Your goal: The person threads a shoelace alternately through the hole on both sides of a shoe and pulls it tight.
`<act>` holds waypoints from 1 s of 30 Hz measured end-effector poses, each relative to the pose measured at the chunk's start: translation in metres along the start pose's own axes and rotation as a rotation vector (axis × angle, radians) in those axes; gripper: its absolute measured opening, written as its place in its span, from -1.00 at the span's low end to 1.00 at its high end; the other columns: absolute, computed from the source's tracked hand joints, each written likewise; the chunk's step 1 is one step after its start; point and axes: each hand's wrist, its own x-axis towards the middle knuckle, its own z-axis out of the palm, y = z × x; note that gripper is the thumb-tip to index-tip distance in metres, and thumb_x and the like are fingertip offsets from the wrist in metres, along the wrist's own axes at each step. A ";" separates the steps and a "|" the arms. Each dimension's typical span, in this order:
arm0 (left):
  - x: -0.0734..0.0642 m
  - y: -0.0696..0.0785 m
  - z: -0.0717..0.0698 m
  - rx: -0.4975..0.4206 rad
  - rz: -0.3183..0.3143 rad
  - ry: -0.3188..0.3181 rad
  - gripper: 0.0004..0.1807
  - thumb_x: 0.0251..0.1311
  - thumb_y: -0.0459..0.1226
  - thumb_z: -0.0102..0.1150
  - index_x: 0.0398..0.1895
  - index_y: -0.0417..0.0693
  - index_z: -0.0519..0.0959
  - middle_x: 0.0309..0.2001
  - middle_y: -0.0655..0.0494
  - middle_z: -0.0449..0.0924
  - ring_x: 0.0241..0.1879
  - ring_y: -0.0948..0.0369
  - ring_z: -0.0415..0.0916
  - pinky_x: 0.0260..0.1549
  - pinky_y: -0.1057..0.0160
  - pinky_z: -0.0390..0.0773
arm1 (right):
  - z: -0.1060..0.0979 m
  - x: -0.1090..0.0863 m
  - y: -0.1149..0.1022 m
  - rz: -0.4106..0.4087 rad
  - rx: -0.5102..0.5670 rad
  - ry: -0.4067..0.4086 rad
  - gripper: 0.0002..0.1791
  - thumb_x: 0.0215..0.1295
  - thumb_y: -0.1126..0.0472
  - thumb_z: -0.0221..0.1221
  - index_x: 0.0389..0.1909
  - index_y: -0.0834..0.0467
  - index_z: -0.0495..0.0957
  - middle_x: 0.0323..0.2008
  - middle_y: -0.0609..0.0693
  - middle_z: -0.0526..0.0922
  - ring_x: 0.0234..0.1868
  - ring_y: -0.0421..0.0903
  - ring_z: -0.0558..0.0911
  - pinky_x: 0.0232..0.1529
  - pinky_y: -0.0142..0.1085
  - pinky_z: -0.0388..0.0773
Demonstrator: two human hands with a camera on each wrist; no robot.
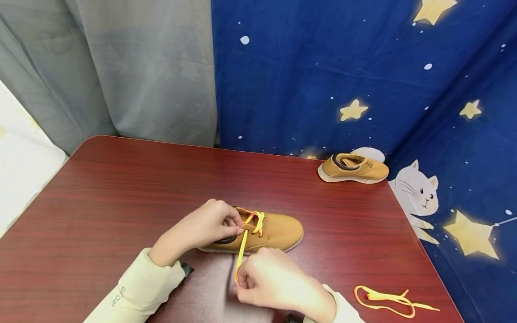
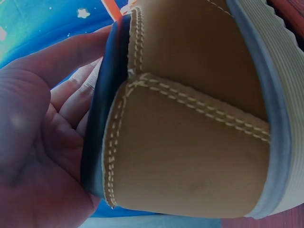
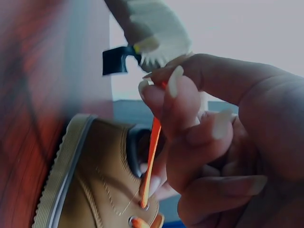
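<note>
A tan lace-up shoe (image 1: pixel 284 229) sits on the table with its toe to the right. Yellow-orange lace crosses its front eyelets. My left hand (image 1: pixel 210 226) reaches over the shoe's opening, thumb and fingertips pinching the edge of the eyelet flap. From an eyelet there, a length of shoelace (image 1: pixel 242 251) runs taut towards me. Its end is pinched by my right hand (image 1: pixel 278 278) in front of the shoe. The right wrist view shows the orange shoelace (image 3: pixel 153 147) stretched between eyelet and fingertips. Up close in the left wrist view is the shoe's stitched heel (image 2: pixel 190 156).
A second tan shoe (image 1: pixel 355 169), with bare eyelets, stands at the table's far right corner. A loose yellow shoelace (image 1: pixel 387 297) lies near the right edge. Behind the red-brown table (image 1: pixel 133 188) hang a grey curtain (image 1: pixel 153 72) and a blue starry one (image 1: pixel 291 89).
</note>
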 end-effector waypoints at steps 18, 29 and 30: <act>0.002 -0.001 0.001 0.005 0.004 0.006 -0.94 0.13 -0.33 0.40 -0.45 0.00 0.73 -0.55 0.36 0.68 -0.53 0.49 0.49 -0.47 0.45 0.51 | 0.000 -0.018 -0.020 -0.287 -0.257 -0.173 -0.62 -0.02 0.00 0.36 -0.81 -0.28 0.36 -0.82 -0.45 0.20 -0.76 -0.46 0.06 -0.73 -0.51 0.03; 0.000 0.005 0.002 0.069 -0.051 0.082 -0.93 0.21 -0.28 0.35 -0.43 0.02 0.74 -0.55 0.35 0.66 -0.54 0.47 0.47 -0.48 0.43 0.47 | 0.019 -0.011 -0.012 -0.214 -0.268 -0.234 -0.62 -0.04 0.04 0.34 -0.83 -0.25 0.34 -0.83 -0.40 0.21 -0.77 -0.41 0.15 -0.72 -0.49 0.11; -0.001 0.006 0.001 0.094 -0.062 0.119 -0.92 0.23 -0.26 0.33 -0.42 0.03 0.74 -0.56 0.36 0.64 -0.56 0.46 0.45 -0.51 0.42 0.45 | 0.022 -0.009 -0.010 -0.194 -0.256 -0.236 -0.63 -0.05 0.03 0.35 -0.81 -0.25 0.36 -0.82 -0.40 0.23 -0.76 -0.40 0.17 -0.71 -0.49 0.11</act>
